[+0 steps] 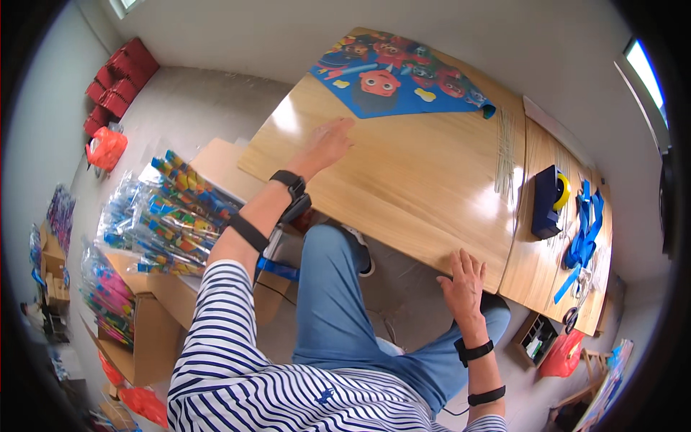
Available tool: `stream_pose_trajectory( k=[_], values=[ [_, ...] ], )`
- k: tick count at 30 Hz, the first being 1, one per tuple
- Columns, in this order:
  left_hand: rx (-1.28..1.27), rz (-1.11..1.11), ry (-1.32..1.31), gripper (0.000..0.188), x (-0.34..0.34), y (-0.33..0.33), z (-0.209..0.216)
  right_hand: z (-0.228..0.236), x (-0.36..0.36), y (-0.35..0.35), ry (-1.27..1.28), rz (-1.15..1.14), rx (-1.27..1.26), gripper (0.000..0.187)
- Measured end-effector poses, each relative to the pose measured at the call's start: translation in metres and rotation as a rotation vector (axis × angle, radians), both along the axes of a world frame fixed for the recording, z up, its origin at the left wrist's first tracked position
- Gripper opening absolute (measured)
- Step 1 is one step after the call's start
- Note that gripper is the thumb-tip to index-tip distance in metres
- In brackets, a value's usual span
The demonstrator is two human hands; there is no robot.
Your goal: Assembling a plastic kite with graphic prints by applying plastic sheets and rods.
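My left hand (pixel 330 146) is over the near left part of the wooden table (pixel 389 173). It holds nothing, and its fingers are stretched toward a blue sheet printed with cartoon faces (pixel 403 79), but apart from it. The sheet lies across the far end of the table, pointed at its near corner and curled up at its right one. At the table's near edge rests my right hand (pixel 464 283), fingers spread and nothing in them. Several thin pale sticks (pixel 505 155) lie in a bundle to the right of the sheet.
On the right table part stand a dark blue tape dispenser (pixel 548 201) with yellow tape, a heap of blue ribbon (pixel 584 227) and scissors (pixel 570 319). At left, a cardboard box (pixel 155 335) sits near plastic-wrapped colourful bundles (pixel 180 216). Red boxes (pixel 119 83) are stacked by the wall.
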State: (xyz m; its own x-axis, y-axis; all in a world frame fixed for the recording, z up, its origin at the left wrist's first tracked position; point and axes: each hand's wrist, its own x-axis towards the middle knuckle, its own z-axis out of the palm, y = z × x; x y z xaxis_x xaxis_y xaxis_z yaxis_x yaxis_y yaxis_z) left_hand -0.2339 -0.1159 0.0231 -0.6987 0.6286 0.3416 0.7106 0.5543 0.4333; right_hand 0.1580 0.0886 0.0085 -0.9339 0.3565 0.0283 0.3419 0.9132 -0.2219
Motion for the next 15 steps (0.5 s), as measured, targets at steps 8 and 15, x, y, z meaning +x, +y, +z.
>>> stream_pose_trajectory(
  k=[8,15],
  values=[
    [-0.39,0.04,0.206,0.033,-0.063,0.086,-0.04,-0.007,0.006,0.014,0.0,0.046,0.035,0.068],
    [-0.534,0.009,0.287,0.02,-0.088,0.099,-0.029,-0.009,0.004,0.015,0.069,0.03,0.003,0.067]
  ],
)
